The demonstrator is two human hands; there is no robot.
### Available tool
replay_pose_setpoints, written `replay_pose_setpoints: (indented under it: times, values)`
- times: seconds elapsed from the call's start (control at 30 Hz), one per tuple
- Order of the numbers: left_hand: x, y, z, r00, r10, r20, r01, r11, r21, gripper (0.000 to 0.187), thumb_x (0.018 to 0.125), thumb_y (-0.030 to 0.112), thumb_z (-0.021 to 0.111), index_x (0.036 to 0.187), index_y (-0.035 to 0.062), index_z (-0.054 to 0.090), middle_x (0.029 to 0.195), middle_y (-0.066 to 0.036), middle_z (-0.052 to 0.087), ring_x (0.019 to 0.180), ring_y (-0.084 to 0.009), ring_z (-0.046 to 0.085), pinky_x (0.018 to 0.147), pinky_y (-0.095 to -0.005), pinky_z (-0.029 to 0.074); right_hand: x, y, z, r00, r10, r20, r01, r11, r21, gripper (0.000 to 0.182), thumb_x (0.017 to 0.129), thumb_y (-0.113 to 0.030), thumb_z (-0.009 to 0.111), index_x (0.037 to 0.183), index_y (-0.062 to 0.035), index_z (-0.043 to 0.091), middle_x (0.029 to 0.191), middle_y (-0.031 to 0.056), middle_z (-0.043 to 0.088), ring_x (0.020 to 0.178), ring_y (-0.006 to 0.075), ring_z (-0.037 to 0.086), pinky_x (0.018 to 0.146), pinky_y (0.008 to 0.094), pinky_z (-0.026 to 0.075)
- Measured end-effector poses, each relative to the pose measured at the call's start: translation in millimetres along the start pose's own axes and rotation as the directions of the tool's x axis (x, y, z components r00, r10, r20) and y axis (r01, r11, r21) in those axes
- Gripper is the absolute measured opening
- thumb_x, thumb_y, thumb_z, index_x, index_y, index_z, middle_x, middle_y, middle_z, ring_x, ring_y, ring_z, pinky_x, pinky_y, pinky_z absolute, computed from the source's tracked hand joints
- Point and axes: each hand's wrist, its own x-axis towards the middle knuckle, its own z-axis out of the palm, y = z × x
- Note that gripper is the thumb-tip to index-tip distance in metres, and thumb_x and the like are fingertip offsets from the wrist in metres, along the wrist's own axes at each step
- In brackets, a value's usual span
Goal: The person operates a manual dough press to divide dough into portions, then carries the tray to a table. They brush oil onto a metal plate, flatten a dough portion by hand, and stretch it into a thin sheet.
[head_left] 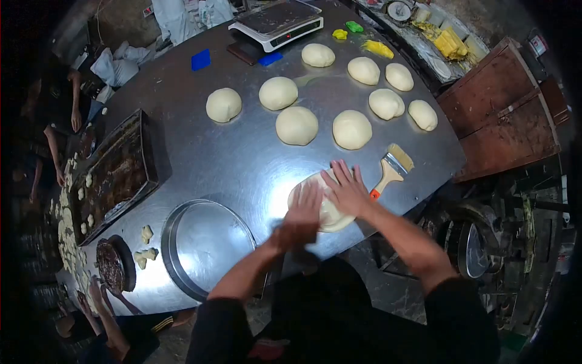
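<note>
A flattened round of dough (pixel 332 217) lies on the metal table near its front edge. Both palms rest on it: my left hand (pixel 305 209), somewhat blurred, presses its left side, and my right hand (pixel 350 191) lies across its upper right with the fingers stretched out. Part of the dough is hidden under them. To the right of my right hand is a pastry brush (pixel 390 173) with a wooden handle. Beyond my hands sit several smooth dough balls, the nearest being one dough ball (pixel 352 129) and another dough ball (pixel 297 125).
A round metal pan (pixel 171 242) stands left of my arms, beside small dough scraps (pixel 145 258). Farther left are a dark rectangular tray (pixel 148 148) and a dark round pan (pixel 112 265). A scale (pixel 279 24) is at the back. Co-workers' hands (pixel 96 297) handle dough pieces at the left.
</note>
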Motion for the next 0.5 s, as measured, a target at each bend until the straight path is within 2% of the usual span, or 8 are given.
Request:
replay_pose_setpoints:
  times: [0.1, 0.2, 0.27, 0.3, 0.33, 0.37, 0.4, 0.5]
  values:
    - [-50, 41, -18, 0.971, 0.033, 0.237, 0.04, 0.953, -0.299, 0.083, 0.085, 0.051, 0.06, 0.147, 0.0066, 0.028, 0.153, -0.026, 0.016, 0.142, -0.0407, 0.018, 0.113, -0.056, 0.017, -76, -17, 21, 1.0, 0.004, 0.001, -0.004, 1.0, 0.004, 0.058, 0.095, -0.038, 0.046, 0.148, -0.0185, 0.03, 0.156, 0.0191, 0.017, 0.145, 0.0357, 0.014, 0.112, 0.0615, 0.012]
    - [-44, 41, -34, 0.948, 0.067, 0.31, 0.026, 0.957, -0.288, 0.079, 0.085, 0.049, 0.061, 0.146, 0.007, 0.032, 0.15, -0.027, 0.024, 0.14, -0.0415, 0.023, 0.113, -0.0557, 0.02, -96, -28, 3, 0.989, 0.114, 0.09, -0.119, 0.992, 0.047, 0.058, 0.094, -0.036, 0.05, 0.146, -0.0139, 0.034, 0.155, 0.019, 0.019, 0.144, 0.0354, 0.017, 0.112, 0.0597, 0.015]
    - [-19, 48, -29, 0.924, -0.013, 0.381, 0.156, 0.924, -0.348, 0.065, 0.092, 0.049, 0.05, 0.142, 0.0095, 0.041, 0.147, -0.026, 0.033, 0.138, -0.0436, 0.029, 0.114, -0.0555, 0.017, -61, -21, -9, 0.936, 0.206, 0.286, -0.287, 0.916, 0.28, 0.058, 0.095, -0.04, 0.046, 0.146, -0.0152, 0.034, 0.156, 0.0168, 0.018, 0.144, 0.0348, 0.017, 0.113, 0.0588, 0.014]
    - [-17, 63, -23, 0.945, -0.005, 0.326, 0.118, 0.938, -0.326, 0.067, 0.092, 0.052, 0.048, 0.143, 0.0099, 0.039, 0.149, -0.024, 0.032, 0.139, -0.0428, 0.026, 0.114, -0.0567, 0.015, -43, -25, -5, 0.934, 0.197, 0.297, -0.284, 0.915, 0.286, 0.058, 0.095, -0.04, 0.046, 0.146, -0.0152, 0.034, 0.156, 0.0168, 0.018, 0.144, 0.0348, 0.017, 0.113, 0.0588, 0.014]
    - [-17, 76, -15, 0.963, -0.005, 0.269, 0.087, 0.951, -0.296, 0.068, 0.093, 0.054, 0.045, 0.144, 0.0103, 0.038, 0.151, -0.021, 0.03, 0.141, -0.0421, 0.023, 0.114, -0.058, 0.012, -19, -28, 0, 0.982, 0.122, 0.145, -0.153, 0.961, 0.231, 0.058, 0.096, -0.042, 0.044, 0.147, -0.0171, 0.033, 0.156, 0.0161, 0.018, 0.144, 0.0352, 0.016, 0.113, 0.0595, 0.013]
    - [-21, 85, -17, 0.945, -0.002, 0.328, 0.085, 0.967, -0.239, 0.071, 0.092, 0.056, 0.043, 0.146, 0.0109, 0.035, 0.152, -0.019, 0.027, 0.142, -0.0414, 0.019, 0.114, -0.0602, 0.01, 1, -31, 7, 1.0, 0.026, -0.01, -0.024, 0.987, 0.157, 0.057, 0.097, -0.044, 0.041, 0.148, -0.019, 0.032, 0.156, 0.0153, 0.018, 0.144, 0.0356, 0.015, 0.113, 0.0602, 0.011]
    - [-24, 92, -22, 0.925, 0.002, 0.381, 0.072, 0.981, -0.18, 0.073, 0.092, 0.059, 0.042, 0.147, 0.0116, 0.033, 0.154, -0.017, 0.025, 0.143, -0.0408, 0.016, 0.113, -0.0623, 0.008, 12, -32, 14, 1.0, 0.011, -0.014, -0.009, 0.987, 0.158, 0.057, 0.097, -0.044, 0.041, 0.148, -0.019, 0.032, 0.156, 0.0153, 0.018, 0.144, 0.0356, 0.015, 0.113, 0.0602, 0.011]
    - [-18, 89, -27, 0.904, 0.0, 0.427, 0.09, 0.977, -0.191, 0.077, 0.091, 0.06, 0.043, 0.15, 0.0136, 0.026, 0.158, -0.015, 0.014, 0.145, -0.042, 0.004, 0.111, -0.0662, 0.004, 45, -15, 22, 0.998, -0.024, -0.065, 0.016, 0.993, -0.118, 0.059, 0.097, -0.045, 0.039, 0.149, -0.0207, 0.028, 0.156, 0.0141, 0.02, 0.145, 0.0367, 0.012, 0.112, 0.0635, 0.006]
